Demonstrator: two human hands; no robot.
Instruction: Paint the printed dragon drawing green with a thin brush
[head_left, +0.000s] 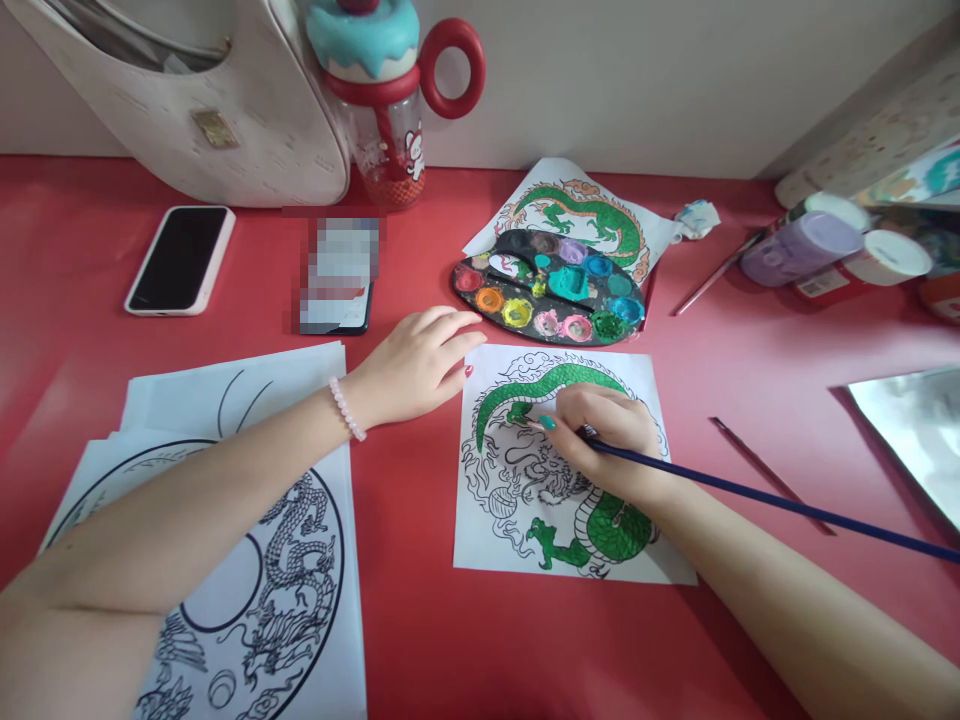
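A blue-handled paintbrush [720, 476] is held by my right hand [611, 430], its fingers closed round it near the bristle end, which they mostly hide. That hand rests over a dragon line drawing [480, 550] on white paper, its body partly painted green. My left hand [416, 365] lies flat on the red table with fingers stretched out, the tips by the drawing's upper left corner. Just beyond those fingertips sits a black paint palette [551, 312] with wells of several colours. Behind it, partly covered, lies a second dragon picture [637, 215] in green and orange.
Line-drawing sheets [300, 660] lie under my left forearm. Phones [180, 262], a white handbag [247, 130] and a red-handled cup [386, 140] stand at the back left. To the right are paint jars [802, 245], a thin brush [772, 475], another brush [716, 275] and a crumpled tissue [699, 218].
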